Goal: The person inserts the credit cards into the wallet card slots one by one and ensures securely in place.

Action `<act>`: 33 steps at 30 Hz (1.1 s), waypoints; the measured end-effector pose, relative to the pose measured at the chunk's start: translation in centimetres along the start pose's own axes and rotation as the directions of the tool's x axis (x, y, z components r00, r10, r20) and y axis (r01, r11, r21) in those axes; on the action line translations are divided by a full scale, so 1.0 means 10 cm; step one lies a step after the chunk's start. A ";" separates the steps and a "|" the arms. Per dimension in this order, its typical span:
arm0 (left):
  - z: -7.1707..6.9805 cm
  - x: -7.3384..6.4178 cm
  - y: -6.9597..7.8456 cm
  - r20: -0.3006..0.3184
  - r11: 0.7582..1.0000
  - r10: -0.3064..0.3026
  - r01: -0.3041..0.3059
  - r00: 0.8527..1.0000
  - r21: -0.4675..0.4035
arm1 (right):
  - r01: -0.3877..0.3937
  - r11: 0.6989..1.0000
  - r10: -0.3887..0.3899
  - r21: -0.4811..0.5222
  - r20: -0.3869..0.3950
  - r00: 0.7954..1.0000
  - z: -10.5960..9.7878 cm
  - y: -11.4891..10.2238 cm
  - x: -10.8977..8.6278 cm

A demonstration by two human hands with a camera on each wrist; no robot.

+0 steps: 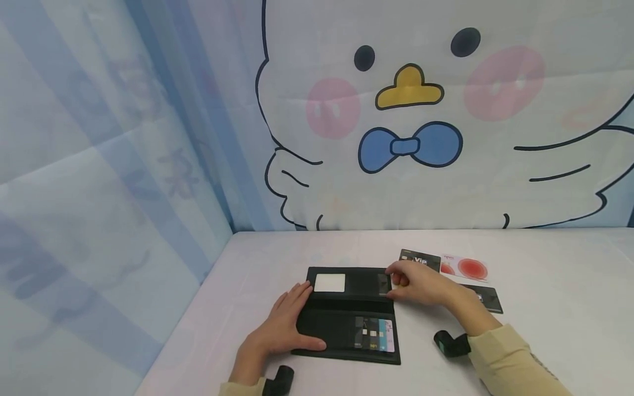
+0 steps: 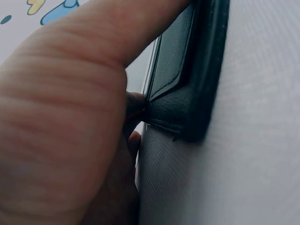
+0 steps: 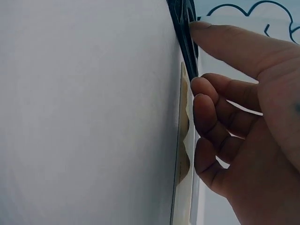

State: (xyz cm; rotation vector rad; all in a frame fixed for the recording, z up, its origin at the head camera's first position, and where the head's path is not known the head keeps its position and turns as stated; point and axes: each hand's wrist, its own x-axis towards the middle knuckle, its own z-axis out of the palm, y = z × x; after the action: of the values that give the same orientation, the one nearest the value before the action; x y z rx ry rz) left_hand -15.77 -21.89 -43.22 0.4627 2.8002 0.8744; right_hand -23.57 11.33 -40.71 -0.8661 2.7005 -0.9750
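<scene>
Wallet on table, cloth behind; loose cards right of wallet, other cards in near half.

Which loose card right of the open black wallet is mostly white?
The white card with red circles; the black "Vip" card and the lower black card are both dark.

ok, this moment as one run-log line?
left hand: rests on open black wallet | right hand: touches wallet's upper right edge | loose cards: right of wallet
</scene>
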 end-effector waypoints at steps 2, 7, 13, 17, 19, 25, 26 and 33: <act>0.00 0.01 0.00 0.002 1.000 -0.004 0.004 1.000 0.002 | 0.000 1.000 0.000 -0.011 -0.005 1.000 -0.02 0.02 -0.01; 0.00 0.01 -0.02 0.000 1.000 -0.002 0.002 1.000 0.002 | 0.006 1.000 -0.006 -0.029 -0.015 1.000 -0.06 0.06 -0.06; -0.02 0.00 -0.02 -0.008 1.000 0.001 -0.001 1.000 -0.002 | 0.013 0.999 -0.014 -0.035 -0.031 0.999 -0.12 0.08 -0.14; -0.02 -0.01 -0.02 -0.010 1.000 0.004 -0.004 1.000 -0.003 | -0.006 0.999 0.005 -0.034 -0.026 1.000 -0.16 0.13 -0.20; -0.02 -0.01 -0.02 -0.010 1.000 0.006 -0.006 1.000 -0.005 | -0.020 0.999 0.020 -0.037 -0.019 1.000 -0.18 0.15 -0.23; -0.02 -0.01 -0.01 -0.001 1.000 0.003 -0.003 1.000 -0.007 | -0.052 0.998 0.052 -0.031 -0.012 0.999 -0.24 0.22 -0.33; -0.01 0.00 -0.01 0.001 1.000 0.001 -0.001 1.000 -0.006 | -0.053 0.998 0.052 -0.033 -0.014 0.999 -0.26 0.23 -0.35; 0.01 0.01 0.00 0.006 1.000 0.004 -0.004 1.000 -0.006 | -0.052 0.995 0.049 -0.081 -0.033 0.998 -0.32 0.31 -0.47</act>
State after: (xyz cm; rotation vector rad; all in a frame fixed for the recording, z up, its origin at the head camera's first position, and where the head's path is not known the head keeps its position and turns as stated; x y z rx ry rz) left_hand -15.82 -21.84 -43.29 0.4691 2.7912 0.8804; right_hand -22.13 17.67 -40.43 -0.7992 2.7914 -0.8799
